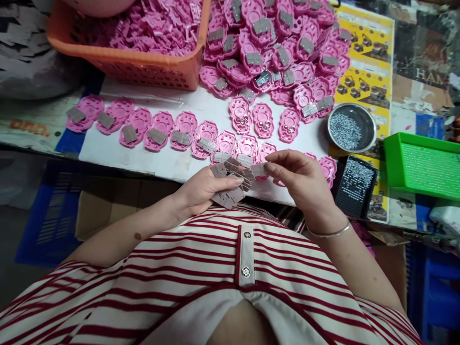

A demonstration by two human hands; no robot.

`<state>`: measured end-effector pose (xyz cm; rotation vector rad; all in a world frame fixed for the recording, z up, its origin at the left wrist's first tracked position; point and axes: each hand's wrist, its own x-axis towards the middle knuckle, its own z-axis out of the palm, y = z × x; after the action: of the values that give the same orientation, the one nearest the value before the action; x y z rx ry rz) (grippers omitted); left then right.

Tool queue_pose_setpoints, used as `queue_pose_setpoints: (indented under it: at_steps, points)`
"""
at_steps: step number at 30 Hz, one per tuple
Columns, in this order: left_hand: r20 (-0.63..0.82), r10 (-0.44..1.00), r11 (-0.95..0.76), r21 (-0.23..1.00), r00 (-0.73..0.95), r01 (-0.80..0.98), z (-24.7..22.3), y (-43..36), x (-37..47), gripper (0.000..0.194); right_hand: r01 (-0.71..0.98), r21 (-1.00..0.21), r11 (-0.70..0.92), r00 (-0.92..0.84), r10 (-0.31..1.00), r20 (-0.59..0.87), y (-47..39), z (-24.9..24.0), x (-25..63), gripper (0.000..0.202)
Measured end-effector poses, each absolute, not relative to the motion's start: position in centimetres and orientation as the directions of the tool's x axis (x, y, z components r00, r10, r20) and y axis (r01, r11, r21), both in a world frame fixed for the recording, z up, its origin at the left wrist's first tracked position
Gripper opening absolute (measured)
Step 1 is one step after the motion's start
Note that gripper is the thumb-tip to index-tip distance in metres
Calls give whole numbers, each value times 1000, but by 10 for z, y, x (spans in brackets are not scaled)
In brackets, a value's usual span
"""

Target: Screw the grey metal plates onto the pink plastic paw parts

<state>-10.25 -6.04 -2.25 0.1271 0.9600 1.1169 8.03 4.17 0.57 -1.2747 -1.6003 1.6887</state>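
Observation:
My left hand [203, 189] grips a fanned bunch of grey plates [230, 194] close to the table's front edge. Between the thumb and fingertips of my right hand [298, 179] is a single grey plate [258, 169], held just right of the bunch. A row of pink plastic pieces [185, 125] runs across the white sheet [161, 167]; those from the left end to the middle have a grey plate lying on them. My right hand partly covers the pink pieces toward the row's right end. Behind the row, three pink pieces [263, 115] carry small shiny metal parts.
An orange basket [154, 67] of pink parts stands at the back left, beside a heap of pink pieces [251, 43] with plates. At right are a metal bowl [350, 127] and black tray [355, 184] of small metal parts, and a green tray [424, 165].

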Motion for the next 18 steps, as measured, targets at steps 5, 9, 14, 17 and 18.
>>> queue_pose_setpoints:
  at_steps: [5, 9, 14, 17, 18]
  points:
    - [-634, 769, 513, 536, 82, -670, -23, -62, -105, 29, 473, -871, -137, -293, 907, -302, 48, -7, 92, 17]
    - [-636, 768, 516, 538, 81, -666, -24, -61, -105, 25, 521, -848, -99, -285, 916, -282, 51, -19, 93, 16]
    - [-633, 772, 506, 557, 59, -659, -23, -60, -105, 24, 517, -856, -29, -237, 955, -176, 45, -11, 89, 23]
    - [-588, 806, 473, 572, 66, -670, -24, -59, -102, 23, 401, -916, -4, -409, 894, -183, 38, 4, 80, 32]
    - [-565, 822, 456, 573, 75, -681, -24, -59, -100, 24, 375, -927, 6, -474, 861, -186, 36, 8, 75, 38]
